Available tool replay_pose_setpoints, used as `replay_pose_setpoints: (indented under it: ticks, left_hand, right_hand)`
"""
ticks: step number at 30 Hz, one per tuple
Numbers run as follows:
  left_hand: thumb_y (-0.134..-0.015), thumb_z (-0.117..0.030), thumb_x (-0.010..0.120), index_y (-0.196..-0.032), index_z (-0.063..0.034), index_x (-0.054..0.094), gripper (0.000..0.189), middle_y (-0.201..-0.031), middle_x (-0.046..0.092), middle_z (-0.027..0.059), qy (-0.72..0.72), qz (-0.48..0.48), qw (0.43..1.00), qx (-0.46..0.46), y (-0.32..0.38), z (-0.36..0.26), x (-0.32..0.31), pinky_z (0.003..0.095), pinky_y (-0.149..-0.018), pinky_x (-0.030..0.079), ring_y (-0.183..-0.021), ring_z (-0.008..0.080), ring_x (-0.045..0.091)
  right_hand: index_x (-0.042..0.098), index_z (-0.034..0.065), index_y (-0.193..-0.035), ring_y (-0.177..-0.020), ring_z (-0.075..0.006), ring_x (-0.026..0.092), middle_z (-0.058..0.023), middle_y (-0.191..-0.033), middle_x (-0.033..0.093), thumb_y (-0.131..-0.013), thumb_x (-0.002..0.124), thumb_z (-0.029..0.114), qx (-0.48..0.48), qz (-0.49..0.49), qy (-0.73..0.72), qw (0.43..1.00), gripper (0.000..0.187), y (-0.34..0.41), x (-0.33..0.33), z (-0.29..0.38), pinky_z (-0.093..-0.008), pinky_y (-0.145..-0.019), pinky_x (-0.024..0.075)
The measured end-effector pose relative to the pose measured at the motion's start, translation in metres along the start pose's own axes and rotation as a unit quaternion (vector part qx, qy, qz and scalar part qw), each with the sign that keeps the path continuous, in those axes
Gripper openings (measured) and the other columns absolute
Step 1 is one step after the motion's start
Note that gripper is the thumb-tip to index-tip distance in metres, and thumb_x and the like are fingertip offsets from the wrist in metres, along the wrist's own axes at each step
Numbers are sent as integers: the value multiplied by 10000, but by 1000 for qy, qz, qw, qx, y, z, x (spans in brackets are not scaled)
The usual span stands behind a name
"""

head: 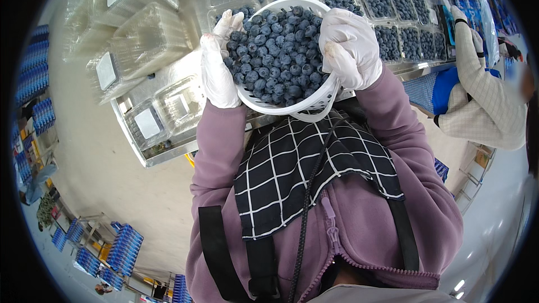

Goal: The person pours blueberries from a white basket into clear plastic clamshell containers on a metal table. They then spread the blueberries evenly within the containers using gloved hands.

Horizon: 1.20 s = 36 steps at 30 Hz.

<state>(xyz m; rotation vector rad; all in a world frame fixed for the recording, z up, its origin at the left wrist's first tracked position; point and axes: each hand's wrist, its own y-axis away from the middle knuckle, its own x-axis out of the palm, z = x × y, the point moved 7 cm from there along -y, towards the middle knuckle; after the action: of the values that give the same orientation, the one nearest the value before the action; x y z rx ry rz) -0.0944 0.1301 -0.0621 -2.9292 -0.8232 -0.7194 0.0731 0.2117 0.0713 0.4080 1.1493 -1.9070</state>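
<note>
Between my hands is a white plastic basket (309,107) heaped with blueberries (280,52); its handle hangs down on the near side. My left hand (221,65), in a white glove, cups the basket's left side, thumb and fingers spread along the berries. Gloved too, my right hand (351,48) has its fingers curled over the right rim. Just beyond the basket, clear plastic clamshells filled with blueberries (341,2) stand in rows, their lids raised and bearing white labels. The basket hides part of the nearest clamshells.
Stacks of clear clamshells (147,42) rise at the left of the metal table (168,153). An open clamshell (179,103) lies near its left corner. At the right a co-worker (484,84) stands by the table. Blue cartons (124,248) are piled on racks below left.
</note>
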Motion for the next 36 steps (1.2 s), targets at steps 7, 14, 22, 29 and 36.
replay_pose_setpoints:
  ticks: [7,14,22,29,36]
  left_hand:
    - [-958,-712,68,-1436,-18,471,934,-1427,530,158,-405,185,884,140,31,-57,70,417,-1184,223,-1329,284,481]
    - [-987,-655,110,-1396,-96,550,821,-1493,461,148,-346,226,890,193,55,-56,83,543,-1182,0,-1440,371,328]
    - [-1042,-477,270,-1452,-15,415,635,-1527,385,172,-69,8,998,9,61,-5,57,459,-1191,171,-1439,313,315]
    - [-1047,-451,352,-1483,-5,354,623,-1519,388,160,158,-102,977,-96,60,30,24,417,-1198,226,-1416,301,342]
    - [-1025,-531,380,-1512,20,271,744,-1537,340,218,67,-126,987,68,42,-22,28,432,-1199,220,-1425,329,329]
  right_hand:
    - [513,100,-595,-623,-259,531,-31,-655,537,-624,608,176,0,-81,34,996,125,29,-16,14,-378,-613,426]
    - [538,121,-559,-591,-252,513,-22,-645,524,-643,603,190,41,-135,33,989,127,71,-39,26,-389,-601,418]
    - [533,121,-565,-584,-252,511,-15,-650,536,-596,618,197,51,-138,52,988,119,88,-56,30,-380,-605,422]
    - [533,92,-609,-614,-250,521,-49,-637,502,-612,614,225,0,-53,72,996,156,50,-44,16,-375,-616,414]
    - [523,59,-603,-568,-257,493,-66,-619,532,-713,536,54,11,-4,34,999,111,-14,-24,11,-359,-556,401]
